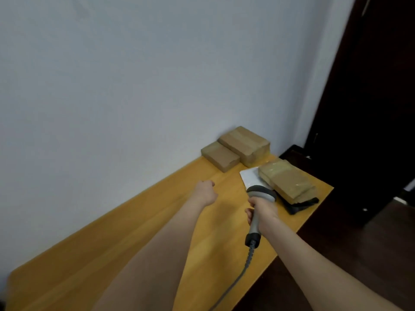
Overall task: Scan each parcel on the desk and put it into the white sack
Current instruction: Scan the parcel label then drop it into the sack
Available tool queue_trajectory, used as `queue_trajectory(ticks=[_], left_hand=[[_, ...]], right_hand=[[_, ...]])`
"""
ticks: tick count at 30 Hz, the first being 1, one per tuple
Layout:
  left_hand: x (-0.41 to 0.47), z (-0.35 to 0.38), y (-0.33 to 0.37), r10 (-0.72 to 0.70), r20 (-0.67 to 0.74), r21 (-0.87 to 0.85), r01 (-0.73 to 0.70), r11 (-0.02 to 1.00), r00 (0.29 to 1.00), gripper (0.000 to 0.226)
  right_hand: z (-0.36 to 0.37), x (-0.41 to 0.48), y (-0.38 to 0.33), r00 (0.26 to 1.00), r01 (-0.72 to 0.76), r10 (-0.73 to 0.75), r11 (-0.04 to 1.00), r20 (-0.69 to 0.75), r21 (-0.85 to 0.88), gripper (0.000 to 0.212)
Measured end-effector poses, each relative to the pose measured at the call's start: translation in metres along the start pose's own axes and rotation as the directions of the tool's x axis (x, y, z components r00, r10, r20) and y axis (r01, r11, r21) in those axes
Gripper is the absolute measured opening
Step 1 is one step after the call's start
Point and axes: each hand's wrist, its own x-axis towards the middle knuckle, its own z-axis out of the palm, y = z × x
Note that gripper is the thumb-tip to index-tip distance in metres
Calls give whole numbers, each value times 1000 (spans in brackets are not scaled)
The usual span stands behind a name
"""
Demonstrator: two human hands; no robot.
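Note:
Three brown taped parcels lie at the desk's far end. A small flat parcel (220, 156) and a larger parcel (244, 144) sit against the wall. A third parcel (288, 179) rests on a black stand (298, 205), partly over a white flat item (250, 177). My right hand (261, 213) grips the handle of a grey barcode scanner (260, 194), its head pointing toward the third parcel. My left hand (206, 191) hovers over the desk with fingers curled, holding nothing, short of the small parcel. No white sack is in view.
The orange wooden desk (134, 243) runs along a white wall. The scanner's grey cable (238, 279) trails off the desk's right edge. A dark door (370, 108) and dark floor lie to the right.

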Motion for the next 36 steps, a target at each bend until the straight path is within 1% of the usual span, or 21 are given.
queue_trajectory(ticks=[4,9,12,14,16,18,20,22,23,24,25,26,27,29,30,31,33,35,36], left_hand=[[35,31,36,62,74,-20,-61,998,995,51],[63,69,81,137,169,6,-140,990,976,50],[76,87,103,123,219,-39,-118,992,968,52],[82,96,113,106,240,-67,-92,993,965,53],[92,106,124,65,252,-119,-35,992,966,53],[103,115,136,-8,259,-227,69,971,966,54],[112,126,149,-80,271,-364,179,914,959,57],[121,142,164,-139,305,-488,280,827,942,61],[125,151,170,-161,325,-542,323,776,932,59],[129,160,175,-181,342,-584,359,728,922,51],[132,168,181,-205,357,-608,393,690,911,36],[136,175,185,-227,372,-628,424,653,900,28],[140,182,187,-235,387,-648,445,618,891,28],[147,191,190,-236,412,-688,470,552,880,50],[151,196,191,-244,425,-705,488,515,872,56],[154,200,190,-253,437,-725,504,469,863,57],[160,208,187,-266,461,-759,531,376,847,48],[159,208,184,-282,470,-787,542,294,836,36],[158,207,181,-289,470,-799,541,263,834,35]], right_hand=[[-31,24,-15,992,20,-17,999,-126,25,14],[-74,59,-37,966,41,-36,999,-257,14,15],[-97,85,-52,947,44,-44,999,-319,-7,16],[-108,104,-61,946,30,-27,1000,-324,5,17],[-116,126,-70,957,8,5,999,-289,43,19],[-123,146,-81,972,-13,27,998,-235,63,17],[-130,165,-92,979,-7,17,999,-205,49,17],[-139,185,-103,979,19,-13,999,-205,27,20],[-142,193,-109,980,19,-16,1000,-200,13,24],[-146,204,-113,981,29,-28,1000,-191,1,28],[-149,213,-117,983,33,-35,999,-178,-15,31],[-151,222,-120,985,41,-45,999,-164,-30,34],[-152,230,-121,987,45,-51,998,-149,-42,36],[-154,246,-122,989,42,-53,996,-139,-80,43],[-154,251,-122,990,35,-48,995,-132,-96,42],[-154,256,-122,992,22,-35,995,-124,-101,36],[-153,260,-122,997,-30,25,998,-76,-61,18],[-151,264,-120,995,-76,75,997,-58,-10,15],[-150,265,-119,996,-74,75,997,-49,5,15]])
